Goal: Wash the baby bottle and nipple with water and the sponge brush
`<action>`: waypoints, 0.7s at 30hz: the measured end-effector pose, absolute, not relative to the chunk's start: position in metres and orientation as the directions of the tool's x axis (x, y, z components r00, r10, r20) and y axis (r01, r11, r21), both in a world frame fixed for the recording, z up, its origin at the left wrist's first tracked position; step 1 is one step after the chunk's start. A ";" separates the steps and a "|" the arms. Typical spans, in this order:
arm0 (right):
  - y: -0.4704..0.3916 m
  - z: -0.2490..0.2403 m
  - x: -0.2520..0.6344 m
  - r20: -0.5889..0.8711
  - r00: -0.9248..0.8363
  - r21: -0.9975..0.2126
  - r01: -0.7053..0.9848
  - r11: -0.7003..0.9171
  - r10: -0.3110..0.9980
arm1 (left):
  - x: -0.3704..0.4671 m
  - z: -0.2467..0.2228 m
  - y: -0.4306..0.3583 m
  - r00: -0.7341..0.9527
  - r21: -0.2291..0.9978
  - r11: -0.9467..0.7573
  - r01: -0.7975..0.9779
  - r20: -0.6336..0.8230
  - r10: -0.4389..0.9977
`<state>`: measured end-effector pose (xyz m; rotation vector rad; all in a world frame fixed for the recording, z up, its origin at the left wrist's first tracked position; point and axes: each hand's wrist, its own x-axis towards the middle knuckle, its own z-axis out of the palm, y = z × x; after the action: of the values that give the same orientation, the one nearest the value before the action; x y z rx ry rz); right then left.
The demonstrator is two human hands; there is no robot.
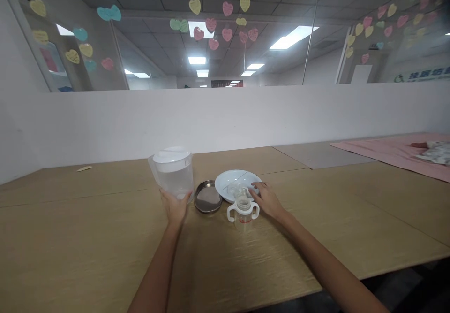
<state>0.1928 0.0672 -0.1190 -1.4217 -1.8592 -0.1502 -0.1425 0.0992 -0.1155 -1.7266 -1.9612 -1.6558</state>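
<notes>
My left hand (176, 206) is around the lower near side of a clear plastic pitcher (174, 177) with a white lid, thumb on the right and fingers on the left. The pitcher stands upright on the table. My right hand (267, 199) is at the right rim of a white plate (225, 177), its fingers apart and reaching toward clear bottle parts (237, 190) lying in it. Whether the fingertips touch those parts I cannot tell. In front of the plate stands an uncapped clear baby bottle (243, 214) with two white handles and red lettering.
A round metal tray (208, 198) sits between pitcher and plate. The wooden table (98, 247) meets a white wall (228, 120) at the back. A pink cloth (397, 148) lies at the far right. A small flat yellowish piece (84, 168) is at the back left.
</notes>
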 end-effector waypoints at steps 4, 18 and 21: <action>0.067 -0.118 0.193 0.620 -0.085 -0.336 0.869 0.362 0.780 | -0.135 -0.109 0.092 -0.440 0.712 -0.130 0.690 0.556 0.706; 0.069 -0.127 0.197 0.682 -0.081 -0.309 0.869 0.386 0.727 | -0.128 -0.109 0.084 -0.392 0.644 -0.183 0.743 0.639 0.661; 0.069 -0.126 0.198 0.675 -0.079 -0.311 0.871 0.381 0.733 | -0.129 -0.102 0.077 -0.263 0.487 -0.216 0.846 0.735 0.624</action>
<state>0.1977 0.0687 -0.1263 -1.3920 -1.8474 -0.2188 -0.1291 0.0768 -0.1019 -1.7531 -1.8106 -1.4747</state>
